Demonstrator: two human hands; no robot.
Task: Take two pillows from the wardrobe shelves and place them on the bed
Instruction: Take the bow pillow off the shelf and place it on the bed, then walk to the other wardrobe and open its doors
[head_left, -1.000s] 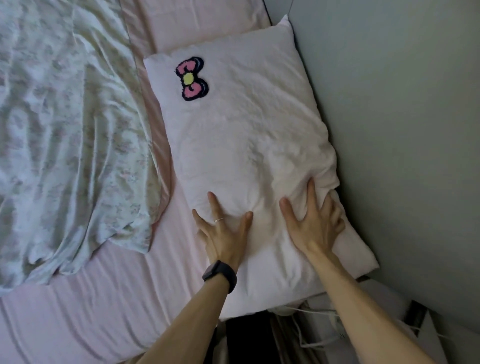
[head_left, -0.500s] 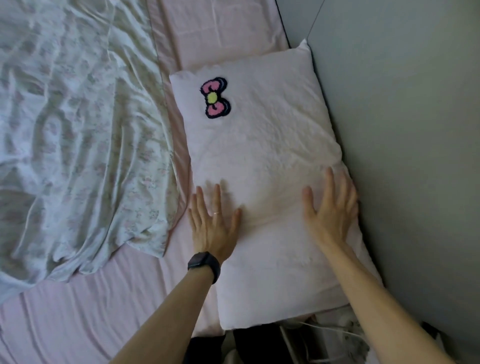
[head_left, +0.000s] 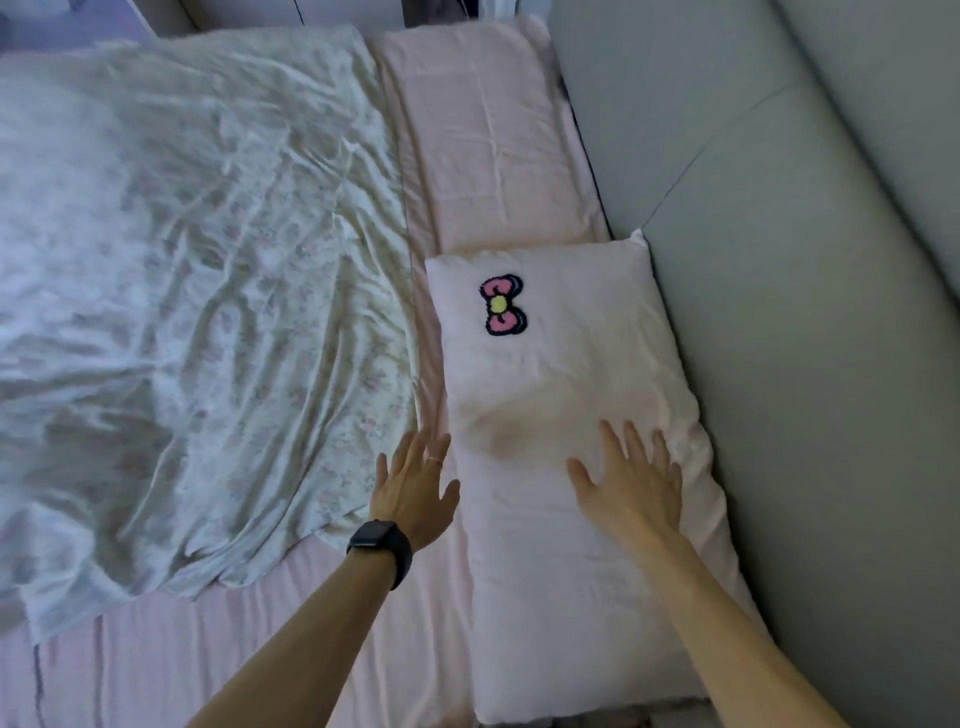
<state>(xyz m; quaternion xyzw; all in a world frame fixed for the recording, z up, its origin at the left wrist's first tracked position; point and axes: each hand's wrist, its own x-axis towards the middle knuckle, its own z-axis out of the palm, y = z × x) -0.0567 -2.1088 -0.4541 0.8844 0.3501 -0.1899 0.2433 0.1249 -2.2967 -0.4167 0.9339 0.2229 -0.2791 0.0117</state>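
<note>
The right hand (head_left: 631, 486) lies flat with fingers spread on the pale pink pillow (head_left: 582, 467), palm down on the pillow's near half, close to the side that runs along the headboard. It grips nothing. The left hand (head_left: 415, 491) is also open with fingers spread, palm down, just beside the pillow's other long side, over the strip of pink sheet between the pillow and the duvet; whether it touches the sheet cannot be told. A thin ring sits on one finger and a black watch (head_left: 382, 545) wraps the left wrist. Both forearms are bare.

The pillow lies flat on the bed (head_left: 322, 639), pushed against the headboard edge, with its near short end close to the corner of the mattress. A pink bow patch (head_left: 501, 306) with a yellow centre and dark outline sits on its far half. The cover is lightly creased around the right hand.

Beyond the pillow, along the same edge, the pink sheet (head_left: 493, 145) lies bare with a few folds. A rumpled white duvet (head_left: 197, 291) with a faint floral print covers most of the remaining bed, its edge curling back near the left hand and leaving pink sheet exposed along the near side.

A padded grey-green headboard (head_left: 810, 322) with a visible seam rises along the pillow's side. The far end of the room is dim and blurred.
</note>
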